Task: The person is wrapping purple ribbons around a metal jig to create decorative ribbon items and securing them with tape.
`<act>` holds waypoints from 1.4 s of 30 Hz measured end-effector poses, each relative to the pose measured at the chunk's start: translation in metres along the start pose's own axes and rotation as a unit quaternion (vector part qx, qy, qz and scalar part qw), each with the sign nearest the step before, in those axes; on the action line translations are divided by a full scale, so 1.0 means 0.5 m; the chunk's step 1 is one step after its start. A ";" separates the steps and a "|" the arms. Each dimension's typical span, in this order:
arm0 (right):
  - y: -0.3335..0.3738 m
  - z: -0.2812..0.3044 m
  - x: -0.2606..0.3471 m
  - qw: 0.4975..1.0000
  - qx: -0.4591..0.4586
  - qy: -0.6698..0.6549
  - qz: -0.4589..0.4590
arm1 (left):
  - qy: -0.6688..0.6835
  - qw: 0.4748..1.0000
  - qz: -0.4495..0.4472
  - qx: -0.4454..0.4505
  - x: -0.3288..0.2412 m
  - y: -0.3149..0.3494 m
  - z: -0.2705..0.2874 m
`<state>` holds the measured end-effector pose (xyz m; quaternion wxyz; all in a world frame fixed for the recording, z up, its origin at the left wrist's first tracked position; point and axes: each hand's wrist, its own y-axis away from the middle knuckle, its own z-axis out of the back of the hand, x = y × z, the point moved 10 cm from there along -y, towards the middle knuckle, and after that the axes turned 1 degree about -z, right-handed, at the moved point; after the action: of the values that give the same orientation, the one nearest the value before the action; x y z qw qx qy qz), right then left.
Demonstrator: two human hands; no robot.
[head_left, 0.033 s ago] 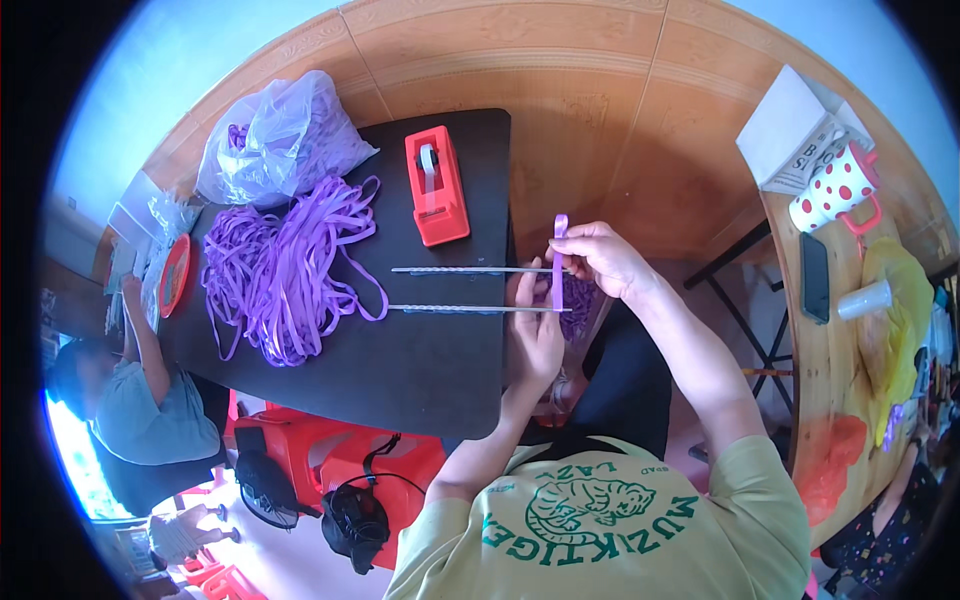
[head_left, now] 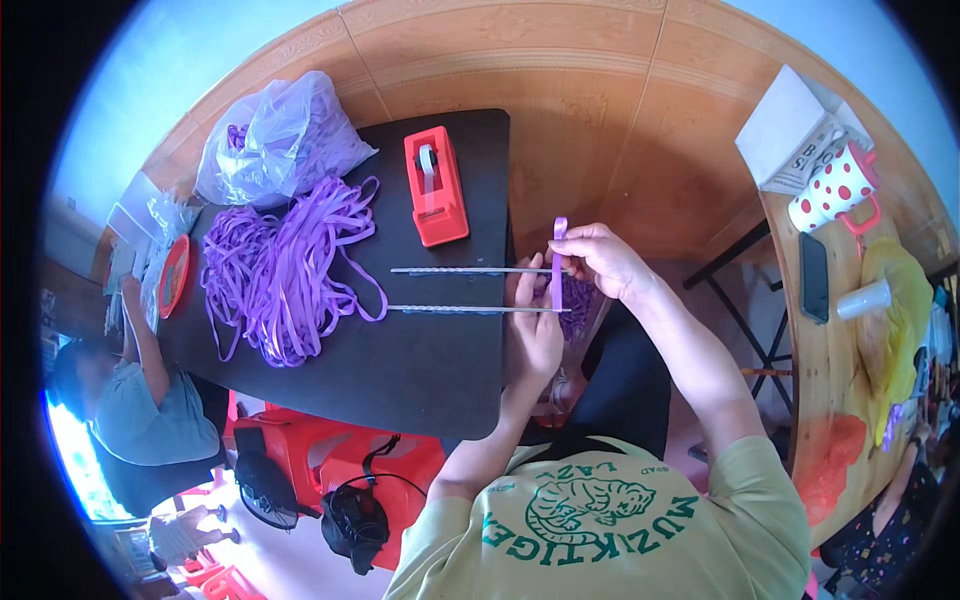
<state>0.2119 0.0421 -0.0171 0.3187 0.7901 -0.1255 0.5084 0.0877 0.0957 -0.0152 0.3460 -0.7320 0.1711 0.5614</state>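
Two thin metal rods, an upper rod (head_left: 455, 270) and a lower rod (head_left: 450, 308), lie parallel and stick out past the right edge of the black table (head_left: 430, 370). A purple ribbon (head_left: 558, 292) spans both near their right ends. My right hand (head_left: 603, 258) pinches this ribbon between thumb and fingers, just above the upper rod. Close by on the left, my left hand (head_left: 536, 340) reaches up at the rods with fingers stretched and apart; part of it is hidden behind the lower rod. A large heap of purple ribbon (head_left: 290, 270) spreads over the table.
A red tape dispenser (head_left: 436, 190) and a clear bag of ribbon (head_left: 285, 140) stand on the table. More ribbon (head_left: 578, 312) hangs below my hands. At right, a wooden table (head_left: 835, 375) bears a phone (head_left: 814, 277) and spotted mug (head_left: 833, 188). Another person (head_left: 150, 405) sits at left.
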 end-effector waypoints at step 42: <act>0.215 -0.050 -0.081 0.934 -0.159 0.035 0.318 | 0.284 0.917 0.270 0.073 0.058 0.054 -0.015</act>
<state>0.1194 -0.0297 -0.0057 0.2664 0.6296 -0.4382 0.5836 0.0846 0.0755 -0.0500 0.1711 -0.7594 0.4936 0.3879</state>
